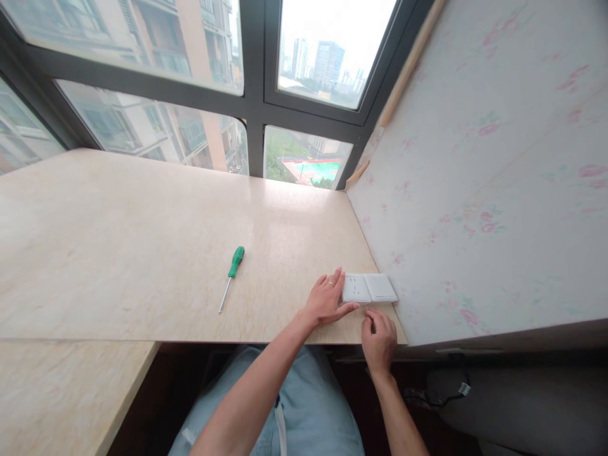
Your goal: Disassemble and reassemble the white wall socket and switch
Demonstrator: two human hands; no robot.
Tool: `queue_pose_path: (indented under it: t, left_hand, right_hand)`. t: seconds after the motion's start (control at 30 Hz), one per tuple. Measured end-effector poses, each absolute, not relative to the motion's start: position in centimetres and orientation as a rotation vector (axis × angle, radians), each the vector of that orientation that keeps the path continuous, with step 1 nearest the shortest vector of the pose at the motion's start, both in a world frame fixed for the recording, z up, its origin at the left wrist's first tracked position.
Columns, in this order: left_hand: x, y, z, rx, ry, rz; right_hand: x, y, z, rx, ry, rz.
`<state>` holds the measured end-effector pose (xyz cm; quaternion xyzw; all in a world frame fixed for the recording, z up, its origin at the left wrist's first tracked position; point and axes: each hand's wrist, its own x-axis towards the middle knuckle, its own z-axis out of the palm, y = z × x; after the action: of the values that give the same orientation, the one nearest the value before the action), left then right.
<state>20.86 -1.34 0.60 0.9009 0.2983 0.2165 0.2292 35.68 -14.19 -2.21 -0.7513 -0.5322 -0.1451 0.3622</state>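
Light-blue trousers [316, 405] nearest the lens, below both hands, white drawstring [281, 427] showing. White socket-and-switch unit sits between the hands on the stone-look ledge [156, 266]: socket plate [355, 289] beside the left fingers, wide rocker switch [380, 289] past it, away from the left hand. Left hand [325, 301]: fingers extended at the unit's left end, thumb spread off along its near edge. Right hand [380, 335]: thumb and index brought close together just below the unit's near edge; can't tell if anything is pinched there, too small.

Green-handled screwdriver [236, 263] lies well left of the left hand, shaft toward the near edge. Floral-papered wall [475, 190] just right of the unit, window frame [256, 107] well beyond both hands.

Risks, my read: uneven push from the left hand could skid or tip the unit into the wall. Anything small slipping from the right fingertips could drop off the ledge's near edge, close below. Prying hard at one spot could crack the plastic.
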Motion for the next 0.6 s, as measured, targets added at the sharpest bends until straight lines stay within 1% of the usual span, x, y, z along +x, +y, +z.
queue_pose_path:
  t: [0.3,0.6]
  left_hand:
    - [21.5,-1.4,0.4,2.551,0.947,0.492]
    - [21.7,-2.0,1.8,2.501,1.01,0.394]
  right_hand:
    - [35.9,-14.0,-2.7,-1.904,-1.377,-0.404]
    - [36.0,-14.2,-2.5,-1.896,-1.387,-0.263]
